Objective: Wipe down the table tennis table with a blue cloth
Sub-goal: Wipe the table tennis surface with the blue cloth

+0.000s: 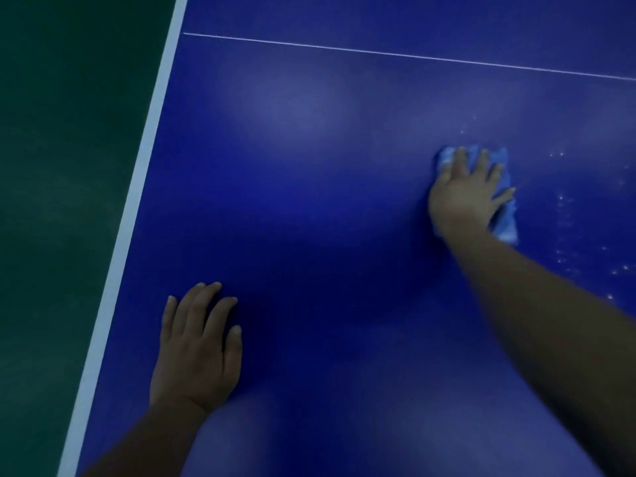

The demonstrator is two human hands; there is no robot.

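Note:
The blue table tennis table (309,166) fills most of the view. My right hand (464,194) lies flat with spread fingers on a light blue cloth (506,222), pressing it onto the tabletop at the right. The cloth shows around the fingertips and along the hand's right side; the rest is hidden under the palm. My left hand (196,346) rests flat on the table near the left edge, fingers straight, holding nothing.
A white border stripe (137,187) runs along the table's left edge, with dark green floor (62,201) beyond it. A thin white centre line (406,56) crosses the far part. Pale specks (564,215) dot the surface right of the cloth.

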